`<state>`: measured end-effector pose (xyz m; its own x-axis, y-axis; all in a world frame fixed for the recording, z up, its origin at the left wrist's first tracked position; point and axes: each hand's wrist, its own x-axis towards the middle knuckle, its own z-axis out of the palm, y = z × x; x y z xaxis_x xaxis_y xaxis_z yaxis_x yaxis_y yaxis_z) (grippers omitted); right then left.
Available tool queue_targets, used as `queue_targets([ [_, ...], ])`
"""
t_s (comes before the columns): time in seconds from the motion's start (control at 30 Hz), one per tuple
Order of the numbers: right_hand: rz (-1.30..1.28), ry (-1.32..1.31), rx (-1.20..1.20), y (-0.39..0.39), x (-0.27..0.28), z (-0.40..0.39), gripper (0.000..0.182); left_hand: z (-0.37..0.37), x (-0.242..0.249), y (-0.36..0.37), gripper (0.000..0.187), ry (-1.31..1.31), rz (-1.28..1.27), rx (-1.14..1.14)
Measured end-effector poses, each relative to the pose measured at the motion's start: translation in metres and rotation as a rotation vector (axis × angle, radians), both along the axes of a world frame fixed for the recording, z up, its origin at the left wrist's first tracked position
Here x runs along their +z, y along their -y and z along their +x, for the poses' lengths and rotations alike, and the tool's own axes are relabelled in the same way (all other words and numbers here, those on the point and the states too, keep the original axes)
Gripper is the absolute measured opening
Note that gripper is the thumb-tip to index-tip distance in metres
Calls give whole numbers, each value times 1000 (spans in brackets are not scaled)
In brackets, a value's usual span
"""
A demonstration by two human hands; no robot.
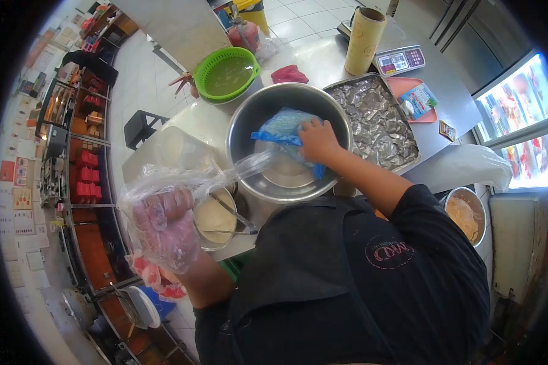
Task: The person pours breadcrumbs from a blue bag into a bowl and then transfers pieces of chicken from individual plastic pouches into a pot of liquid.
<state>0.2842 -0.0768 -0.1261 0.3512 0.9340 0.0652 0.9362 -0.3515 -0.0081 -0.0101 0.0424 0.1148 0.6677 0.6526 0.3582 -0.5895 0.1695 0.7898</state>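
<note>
Plastic (204, 177) covers left hand (165, 220), right hand (316, 141) touching blue bag (281, 126).

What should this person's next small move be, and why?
Perhaps lift the crinkled blue plastic bag inside the round, shiny steel bowl with the bare right hand: its fingers are on the bag, while the left hand is wrapped in loose, clear plastic.

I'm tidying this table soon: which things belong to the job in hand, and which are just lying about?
Likely in use: right hand on the blue bag; steel bowl around it; left hand covered in clear plastic.

Apparently just lying about: wrap roll, digital scale, crumpled foil, green basket.
</note>
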Motion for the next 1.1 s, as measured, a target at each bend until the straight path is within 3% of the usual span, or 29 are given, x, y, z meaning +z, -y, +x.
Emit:
queue_targets([
  [0.1, -41, -203, -71, -4, 9, 27, 26, -2, -3, -4, 42, -18, 3, 3],
  [0.13, 108, -329, -95, -3, 10, 35, 26, -2, -5, -5, 42, -24, 6, 1],
  [0.23, 96, -603, -116, -6, 33, 54, 25, 1, -9, -1, 40, -12, -168, 53],
  [0.3, 176, -730, -68, -4, 40, 62, 25, 7, -58, -18, 33, -475, 574, 411],
  [0.37, 218, -809, -24, -3, 47, 67, 24, 21, -97, -37, 26, -741, 958, 375],
  [0.47, 239, -853, 27, 2, 57, 68, 22, 72, -105, -29, 34, -1093, 1176, -81],
  [0.53, 277, -877, 60, 4, 57, 68, 21, 87, -187, -34, 52, -1324, 977, -95],
  [0.63, 215, -892, 81, 8, 68, 65, 20, 87, -200, -19, 54, -1229, 1294, -115],
  [0.73, 243, -914, 148, 17, 87, 57, 20, 95, -150, -12, 75, -1228, 1193, -185],
  [0.83, 249, -881, 185, 25, 119, 49, 19, 105, -132, -1, 96, -757, 1070, 482],
  [0.93, 305, -823, 289, 29, 140, 45, 15, 102, -110, -13, 94, -729, 1453, 665],
  [1.03, 263, -774, 357, 28, 168, 44, 15, 114, -83, -1, 87, -796, 1731, 525],
  [1.1, 285, -745, 364, 29, 183, 48, 15, 115, -100, -14, 84, -565, 1557, 555],
])
